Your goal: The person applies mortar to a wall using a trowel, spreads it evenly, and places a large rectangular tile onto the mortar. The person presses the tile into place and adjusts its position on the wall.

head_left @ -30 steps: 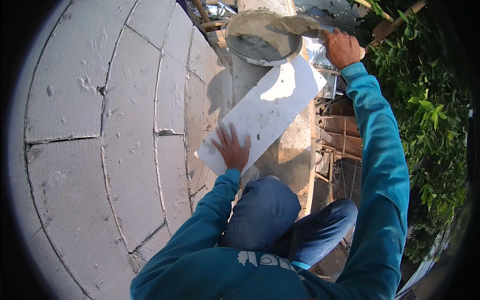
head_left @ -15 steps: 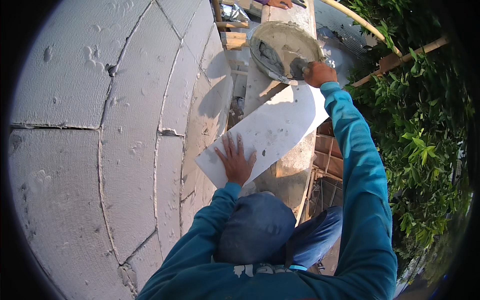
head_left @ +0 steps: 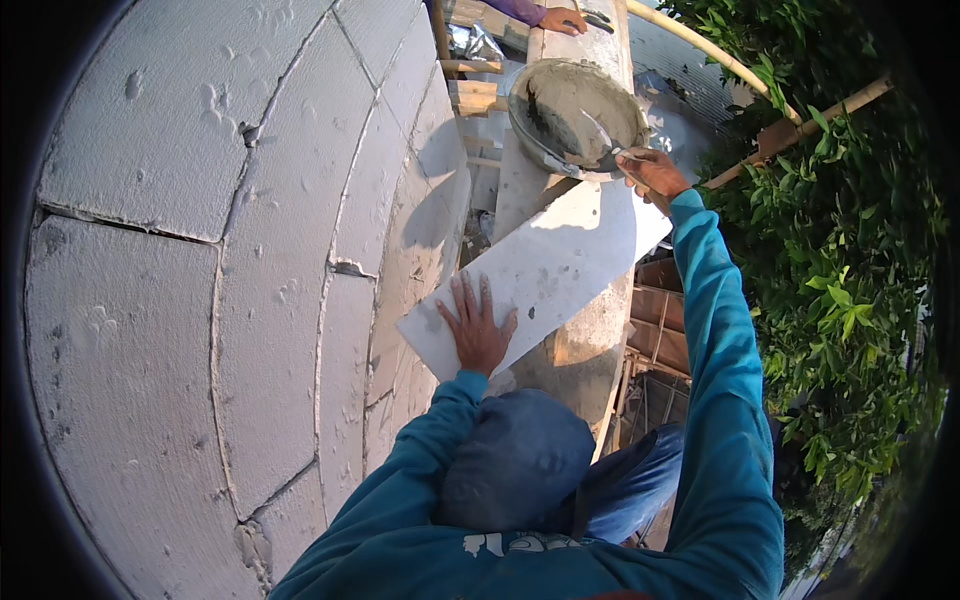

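My left hand [head_left: 482, 330] lies flat with fingers spread on the near end of a long pale block [head_left: 570, 262], which lies slantwise across a plank. My right hand [head_left: 654, 178] is closed round the handle of a trowel [head_left: 598, 128], whose blade shows edge-on over the mortar bucket. Wet grey mortar [head_left: 572, 105] coats the inside of this round bucket [head_left: 524, 150], which stands just beyond the block's far end. A few dark chips and stains mark the block's top face.
A wall of pale blocks [head_left: 280, 340] with mortared joints rises along the left. Another person's hand [head_left: 562, 20] rests on the plank [head_left: 590, 335] at its far end. Leafy branches [head_left: 840, 290] and bamboo poles [head_left: 700, 40] line the right, with a drop beside the plank.
My right hand has drawn slightly back and turned, bringing the trowel blade up out of the mortar. My left hand stays on the block. More of the other person's arm shows.
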The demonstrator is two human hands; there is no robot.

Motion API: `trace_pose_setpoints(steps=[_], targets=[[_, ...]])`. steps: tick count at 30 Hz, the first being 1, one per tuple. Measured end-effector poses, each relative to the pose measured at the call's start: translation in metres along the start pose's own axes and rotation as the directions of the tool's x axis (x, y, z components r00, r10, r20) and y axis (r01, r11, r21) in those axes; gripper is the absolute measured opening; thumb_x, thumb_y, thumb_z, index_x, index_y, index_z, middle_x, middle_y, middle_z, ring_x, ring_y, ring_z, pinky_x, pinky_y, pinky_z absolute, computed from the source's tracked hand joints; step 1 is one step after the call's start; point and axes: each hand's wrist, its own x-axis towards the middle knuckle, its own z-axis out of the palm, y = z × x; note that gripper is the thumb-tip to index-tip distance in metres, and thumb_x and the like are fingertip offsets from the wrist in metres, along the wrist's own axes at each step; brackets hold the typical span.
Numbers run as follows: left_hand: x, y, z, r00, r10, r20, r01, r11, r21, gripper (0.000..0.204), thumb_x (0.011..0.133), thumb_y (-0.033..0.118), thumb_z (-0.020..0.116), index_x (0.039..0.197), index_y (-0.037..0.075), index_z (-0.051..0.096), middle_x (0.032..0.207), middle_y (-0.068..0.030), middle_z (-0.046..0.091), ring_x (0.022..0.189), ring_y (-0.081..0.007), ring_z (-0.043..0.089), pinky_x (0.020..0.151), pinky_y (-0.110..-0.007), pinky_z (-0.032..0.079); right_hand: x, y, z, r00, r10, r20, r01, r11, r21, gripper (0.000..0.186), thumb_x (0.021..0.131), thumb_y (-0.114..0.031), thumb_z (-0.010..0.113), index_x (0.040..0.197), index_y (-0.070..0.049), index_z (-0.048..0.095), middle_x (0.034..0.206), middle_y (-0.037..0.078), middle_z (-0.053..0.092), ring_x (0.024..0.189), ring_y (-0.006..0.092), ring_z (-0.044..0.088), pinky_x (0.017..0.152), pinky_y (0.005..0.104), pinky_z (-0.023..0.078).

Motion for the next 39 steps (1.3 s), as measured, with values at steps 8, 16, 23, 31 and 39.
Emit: trace_pose_setpoints(steps=[8,16,23,31,39], targets=[[-0.004,0.000,0.006,1.000,-0.011,0.016,0.011,1.000,0.012,0.075,0.089,0.052,0.051,0.141,0.000,0.037,0.149,-0.0260,0.027,0.143,-0.0393,0.013,0.109,-0.067,0.001,-0.067,0.031,-0.027,0.959,-0.218,-0.179,0.234,0.969,0.077,0.033,0.086,-0.029,0.070,0.110,-0.007,0.066,0.074,0.000,0.059,0.058,0.0059,0.049,0.050,0.0220,0.039],[-0.004,0.001,0.008,0.998,0.015,-0.066,-0.015,1.000,0.004,0.071,0.092,0.048,0.048,0.141,-0.001,0.036,0.147,-0.0256,0.030,0.142,-0.0391,0.014,0.110,-0.066,0.002,-0.153,0.140,0.048,0.646,-0.667,-0.372,0.316,0.677,-0.665,0.035,0.077,-0.014,0.070,0.111,-0.013,0.062,0.101,0.010,0.063,0.094,0.0307,0.061,0.077,0.0418,0.049],[-0.033,-0.033,-0.005,0.992,-0.071,-0.102,0.054,0.984,-0.169,0.073,0.093,0.038,0.052,0.140,-0.013,0.028,0.147,-0.0299,0.025,0.142,-0.0417,0.014,0.114,-0.058,0.005,-0.170,0.163,0.086,0.716,-0.565,-0.411,0.129,0.685,-0.717,0.040,0.079,-0.014,0.064,0.119,-0.014,0.058,0.104,0.012,0.058,0.101,0.0324,0.056,0.081,0.0465,0.046],[-0.109,-0.095,0.014,0.792,-0.568,0.225,0.462,0.315,-0.829,0.076,0.097,0.052,0.039,0.144,-0.006,0.024,0.146,-0.0192,0.034,0.136,-0.0308,0.031,0.112,-0.040,0.026,-0.179,0.176,0.045,0.966,0.004,-0.259,-0.023,0.997,-0.069,0.038,0.093,-0.039,0.055,0.116,-0.008,0.055,0.081,0.013,0.061,0.060,0.0240,0.062,0.054,0.0352,0.052],[-0.113,-0.103,0.056,0.781,-0.490,0.387,0.351,-0.168,-0.921,0.081,0.094,0.068,0.021,0.145,0.005,0.028,0.139,-0.0128,0.044,0.123,-0.0265,0.049,0.105,-0.038,0.040,-0.134,0.131,0.070,0.903,0.148,0.404,-0.083,0.982,-0.172,0.044,0.097,-0.045,0.047,0.112,-0.003,0.050,0.058,0.005,0.049,0.045,0.0178,0.052,0.042,0.0322,0.046]])
